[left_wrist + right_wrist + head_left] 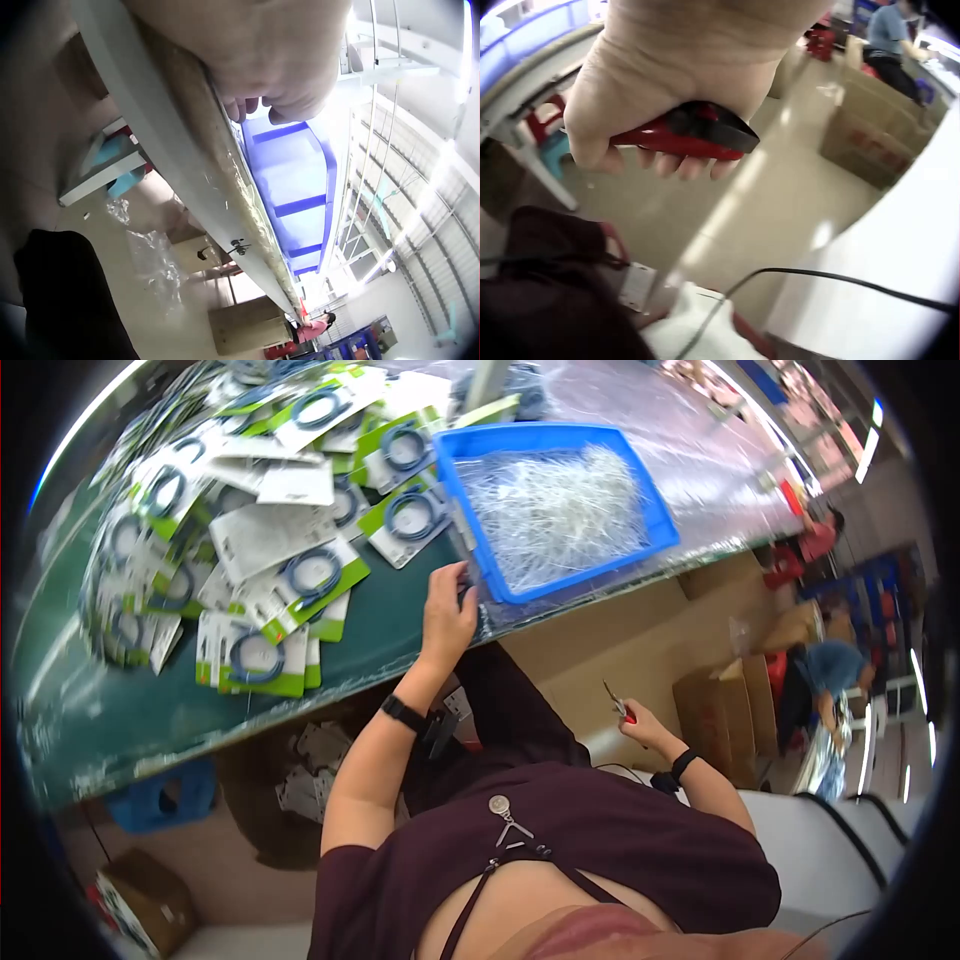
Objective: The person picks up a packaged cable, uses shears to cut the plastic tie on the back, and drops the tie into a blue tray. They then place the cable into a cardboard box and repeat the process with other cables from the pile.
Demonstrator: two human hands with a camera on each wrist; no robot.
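My left hand [448, 620] is over the table's front edge, its fingers loosely bent beside the near left corner of a blue plastic tray [560, 592]. In the left wrist view the fingertips [276, 117] lie right at the tray's side [289, 176]. Thin, clear plastic strands [560, 510] fill the tray. Away from the table, my right hand [648, 728] grips a hand tool [618, 706] with red and black handles and a slim metal tip. The right wrist view shows its handle [686, 135] across the palm, fingers curled round it.
Carded packs of coiled blue-grey cable [315, 575] are heaped on the green table [370, 645], left of the tray. Cardboard boxes [725, 710] stand on the floor at right. Another person [835, 665] is farther right. A black cord [840, 277] crosses low in the right wrist view.
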